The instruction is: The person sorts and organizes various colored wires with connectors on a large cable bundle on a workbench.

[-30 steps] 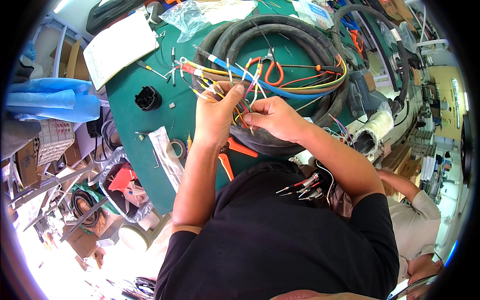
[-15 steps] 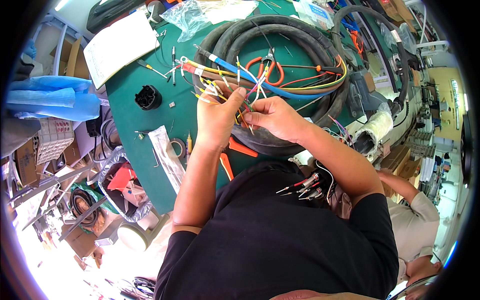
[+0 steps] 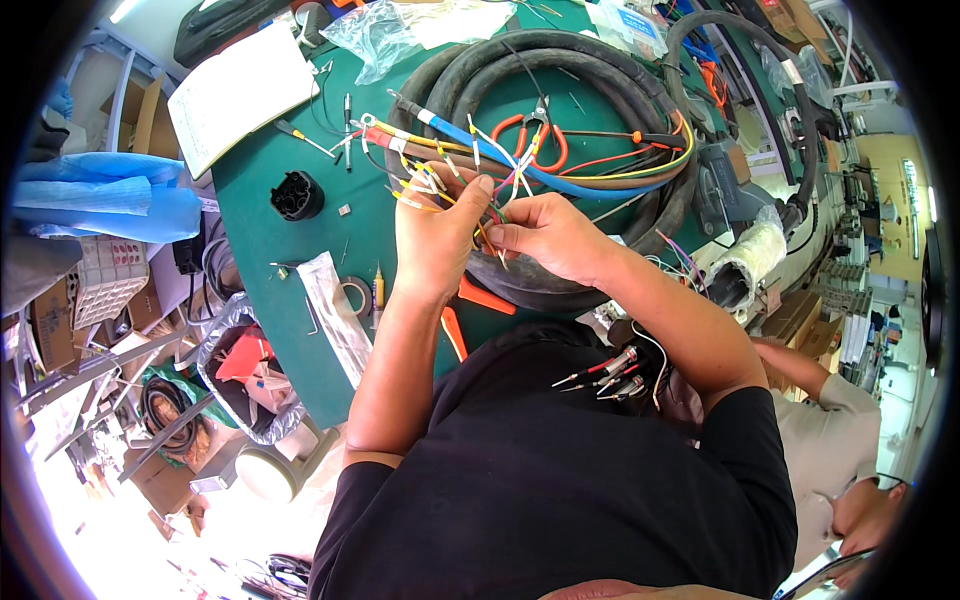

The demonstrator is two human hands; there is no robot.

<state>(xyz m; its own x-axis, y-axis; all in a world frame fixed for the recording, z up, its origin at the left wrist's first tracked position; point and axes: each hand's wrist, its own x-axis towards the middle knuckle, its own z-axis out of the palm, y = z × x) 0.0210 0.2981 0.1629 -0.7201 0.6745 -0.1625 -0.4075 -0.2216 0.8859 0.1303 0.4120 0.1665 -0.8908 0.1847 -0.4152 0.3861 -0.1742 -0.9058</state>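
Both hands work a bundle of thin wires over a crowded green bench.

Head view: the left hand (image 3: 432, 235) is curled around the thin coloured wires (image 3: 470, 185) and the right hand (image 3: 545, 235) pinches their ends, above the bench's near edge. On the green bench (image 3: 255, 225) lie a coiled black cable (image 3: 560, 60), orange-handled pliers (image 3: 535, 135), a black round connector (image 3: 297, 195) and an open notebook (image 3: 240, 90) toward the far left corner. Cardboard boxes (image 3: 55, 325) crowd the floor on the left.

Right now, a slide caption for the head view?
Both hands, left hand and right hand, sort thin coloured wires above a green bench.
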